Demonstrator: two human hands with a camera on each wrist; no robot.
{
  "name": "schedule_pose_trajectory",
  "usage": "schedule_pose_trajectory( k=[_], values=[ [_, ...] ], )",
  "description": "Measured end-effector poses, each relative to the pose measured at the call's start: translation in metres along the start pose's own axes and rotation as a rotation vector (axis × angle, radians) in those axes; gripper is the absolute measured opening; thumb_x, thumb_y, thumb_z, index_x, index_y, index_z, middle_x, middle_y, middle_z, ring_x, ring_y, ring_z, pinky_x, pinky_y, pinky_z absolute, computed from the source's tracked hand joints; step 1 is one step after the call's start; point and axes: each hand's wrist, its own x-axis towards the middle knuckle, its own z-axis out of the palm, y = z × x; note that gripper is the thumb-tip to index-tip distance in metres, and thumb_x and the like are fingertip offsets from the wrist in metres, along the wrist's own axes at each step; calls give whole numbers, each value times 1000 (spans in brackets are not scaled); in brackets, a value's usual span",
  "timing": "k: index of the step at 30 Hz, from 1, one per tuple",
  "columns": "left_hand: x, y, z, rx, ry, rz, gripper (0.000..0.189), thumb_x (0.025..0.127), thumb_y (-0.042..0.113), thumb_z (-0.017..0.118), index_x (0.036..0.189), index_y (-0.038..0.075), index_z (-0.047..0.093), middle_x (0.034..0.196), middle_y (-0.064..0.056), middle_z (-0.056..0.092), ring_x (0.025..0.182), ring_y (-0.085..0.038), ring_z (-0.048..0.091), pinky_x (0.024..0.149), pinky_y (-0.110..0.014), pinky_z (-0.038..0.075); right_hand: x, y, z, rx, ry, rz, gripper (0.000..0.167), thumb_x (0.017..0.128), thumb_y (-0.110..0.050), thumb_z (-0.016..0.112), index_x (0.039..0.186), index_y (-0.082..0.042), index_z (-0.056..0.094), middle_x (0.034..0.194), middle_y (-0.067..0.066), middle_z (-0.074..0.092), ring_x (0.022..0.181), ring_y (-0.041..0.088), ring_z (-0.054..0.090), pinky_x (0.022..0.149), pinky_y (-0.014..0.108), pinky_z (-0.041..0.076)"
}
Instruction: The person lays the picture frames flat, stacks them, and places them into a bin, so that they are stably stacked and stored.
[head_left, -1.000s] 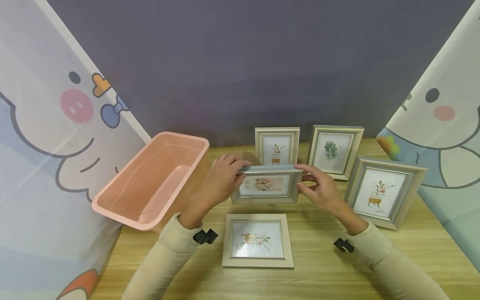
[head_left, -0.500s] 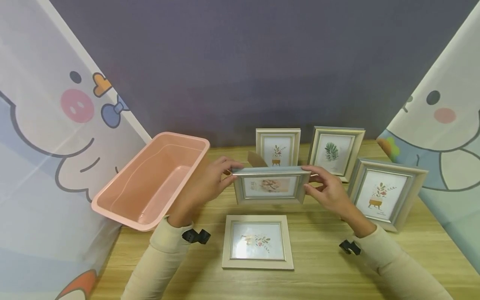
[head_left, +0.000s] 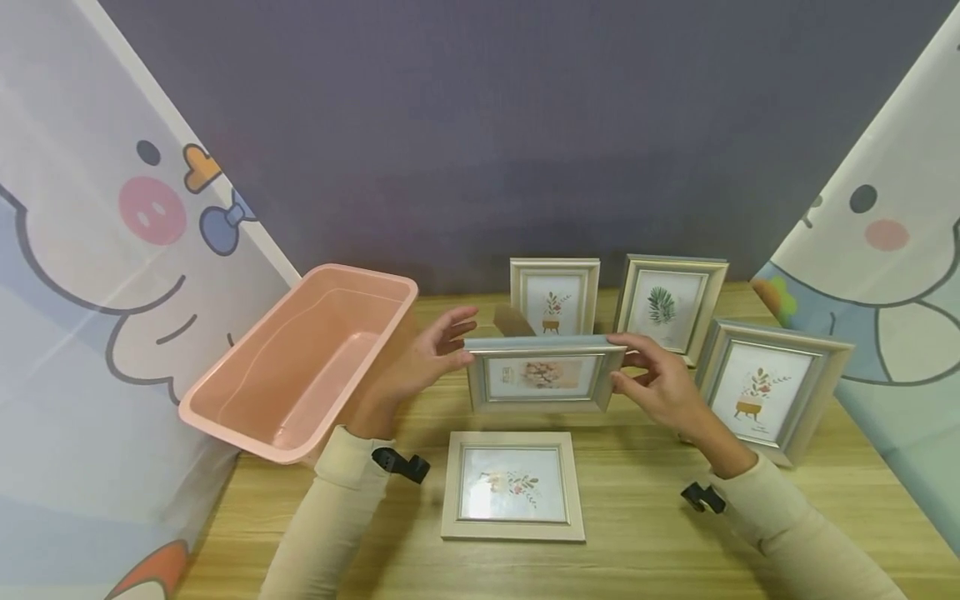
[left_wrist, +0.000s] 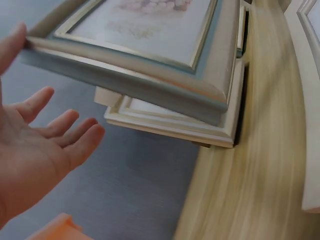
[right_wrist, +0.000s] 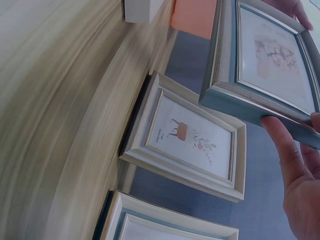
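My right hand (head_left: pixel 660 387) pinches the right end of a grey-silver picture frame (head_left: pixel 540 377), which is held sideways with a pink flower print facing me. In the right wrist view a finger (right_wrist: pixel 285 150) lies along the frame's bluish-grey edge. At the other end my left hand (head_left: pixel 423 358) has its fingers spread, the thumb tip right at the upper left corner. The left wrist view shows its palm (left_wrist: pixel 40 155) turned up and the fingers away from the frame. A cream picture frame (head_left: pixel 514 529) with a potted plant print lies flat in front.
Behind the held frame stands a small cream frame (head_left: pixel 555 304). A frame with a green leaf print (head_left: pixel 663 307) and a larger silver one (head_left: pixel 759 392) stand to the right. A pink plastic tub (head_left: pixel 300 367) is at left, below patterned side panels.
The held frame has shifted slightly right and turned more squarely to me. My left hand has moved left, its fingers letting go of the top edge and spreading. The right hand keeps its grip.
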Motion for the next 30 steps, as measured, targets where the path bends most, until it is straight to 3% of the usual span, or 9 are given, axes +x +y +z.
schedule_pose_trajectory(
  k=[4, 9, 15, 18, 22, 24, 28, 30],
  values=[
    [3, -10, -3, -72, -89, 34, 115, 81, 64, 75, 163, 9, 17, 170, -15, 17, 155, -43, 20, 121, -62, 26, -1, -1, 0, -11, -14, 13, 59, 77, 29, 64, 132, 9, 55, 125, -24, 60, 90, -5, 69, 58, 20, 59],
    [7, -19, -5, -151, -172, 90, 119, 82, 62, 76, 164, 8, 9, 171, -18, 10, 156, -44, 14, 121, -66, 20, 0, -1, 1, -5, -31, 23, 59, 78, 28, 64, 133, 8, 55, 121, -24, 62, 86, -3, 71, 57, 21, 59],
    [10, -25, -5, -198, -197, 113, 124, 80, 61, 78, 163, 5, 6, 171, -20, 9, 156, -45, 13, 123, -68, 11, 0, -1, 2, 0, -30, 21, 58, 78, 29, 65, 132, 9, 55, 116, -23, 63, 78, 1, 72, 55, 23, 59],
    [9, -26, -5, -174, -171, 116, 123, 80, 62, 78, 163, 3, 8, 169, -22, 14, 154, -48, 16, 121, -62, 24, 0, -1, 2, -10, -30, 25, 58, 77, 28, 65, 131, 9, 55, 116, -23, 63, 78, 1, 72, 55, 23, 59],
    [7, -26, -7, -124, -103, 103, 116, 80, 61, 78, 162, 5, 18, 167, -21, 24, 151, -49, 26, 112, -41, 42, 0, 0, 3, -26, -30, 34, 58, 78, 27, 66, 132, 8, 56, 117, -24, 62, 79, 0, 72, 55, 23, 59],
    [6, -24, -7, -109, -65, 89, 111, 80, 60, 79, 161, 7, 24, 165, -20, 29, 149, -48, 31, 110, -36, 44, 0, 0, 4, -33, -29, 36, 59, 78, 27, 66, 132, 7, 56, 118, -25, 61, 80, 0, 72, 55, 22, 59],
    [2, -20, -6, -89, 9, 47, 105, 78, 57, 81, 157, 8, 34, 159, -20, 38, 143, -44, 40, 112, -40, 44, 0, 1, 4, -55, -24, 29, 58, 78, 27, 66, 132, 7, 56, 123, -26, 59, 83, -2, 71, 57, 21, 59],
    [1, -18, -5, -94, 38, 19, 93, 83, 45, 82, 154, 5, 38, 155, -21, 42, 138, -42, 47, 107, -39, 49, 1, 1, 5, -65, -22, 28, 58, 78, 26, 66, 132, 6, 57, 125, -26, 58, 85, -3, 71, 57, 20, 59]
  ],
)
